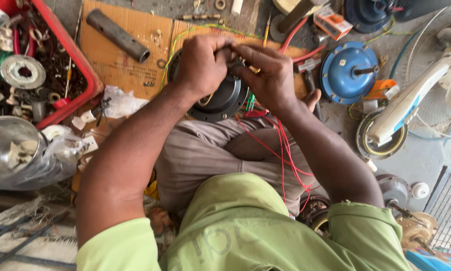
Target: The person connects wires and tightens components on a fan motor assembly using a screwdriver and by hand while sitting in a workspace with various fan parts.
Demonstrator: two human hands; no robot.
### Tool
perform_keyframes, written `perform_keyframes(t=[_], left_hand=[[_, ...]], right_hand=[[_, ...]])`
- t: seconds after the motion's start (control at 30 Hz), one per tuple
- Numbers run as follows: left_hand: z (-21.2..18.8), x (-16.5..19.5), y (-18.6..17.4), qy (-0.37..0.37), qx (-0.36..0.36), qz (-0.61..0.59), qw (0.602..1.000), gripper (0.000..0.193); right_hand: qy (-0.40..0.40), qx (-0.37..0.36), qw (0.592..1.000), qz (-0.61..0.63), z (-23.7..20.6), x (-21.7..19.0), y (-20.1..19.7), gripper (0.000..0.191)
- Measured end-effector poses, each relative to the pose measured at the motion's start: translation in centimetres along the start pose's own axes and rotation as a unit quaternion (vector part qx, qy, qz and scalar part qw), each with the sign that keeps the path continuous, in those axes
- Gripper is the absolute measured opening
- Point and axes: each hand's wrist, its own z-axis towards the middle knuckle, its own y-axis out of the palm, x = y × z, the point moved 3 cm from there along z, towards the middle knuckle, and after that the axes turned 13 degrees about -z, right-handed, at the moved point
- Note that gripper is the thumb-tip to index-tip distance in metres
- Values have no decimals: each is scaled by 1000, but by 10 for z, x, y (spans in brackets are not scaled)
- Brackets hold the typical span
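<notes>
Both hands, left (pixel 203 65) and right (pixel 268 75), meet fingertip to fingertip, pinching something small above the black motor housing (pixel 220 100), which lies flat directly beneath them.

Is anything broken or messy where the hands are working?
Yes. The black round motor housing under the left hand and right hand is opened, and loose red wires trail over the lap. A blue motor cover lies apart.
</notes>
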Motion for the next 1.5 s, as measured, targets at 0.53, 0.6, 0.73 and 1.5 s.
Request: perform_keyframes(t=[0.53,0.6,0.73,1.5], left_hand=[[-8,4,3,-1,12,27,1000,9],[-7,-2,3,-9,26,30,999,9],[-6,-13,4,-41,42,19,998,10],[-19,8,-9,23,18,-18,999,18]], right_hand=[[444,108,867,198,-4,48,46,33],[227,174,958,-3,-3,28,37,21],[81,89,990,-79,-6,8,29,26],[373,-72,685,622,-22,51,45,26]])
